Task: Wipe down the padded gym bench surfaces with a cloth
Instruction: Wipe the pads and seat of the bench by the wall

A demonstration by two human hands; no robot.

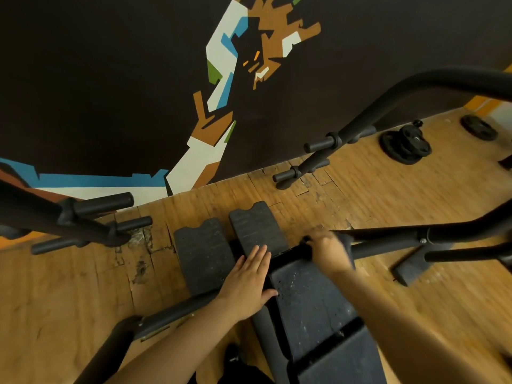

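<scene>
Hands work at the far end of the padded bench point(313, 300): the left hand point(246, 281) lies flat with straight fingers on its left edge, while the blurred right hand point(328, 249) curls around a dark bar point(293, 252) just ahead. No cloth is clearly visible, so one may be bunched under the right hand; good wiping probably means long overlapping strokes back toward the body.

I count my two hands, left point(246, 284) and right point(328, 252), one padded bench point(313, 303), two black foot pads point(203, 253) point(256, 227), and two weight-plate piles point(406, 145) point(478, 128) on the floor.
</scene>
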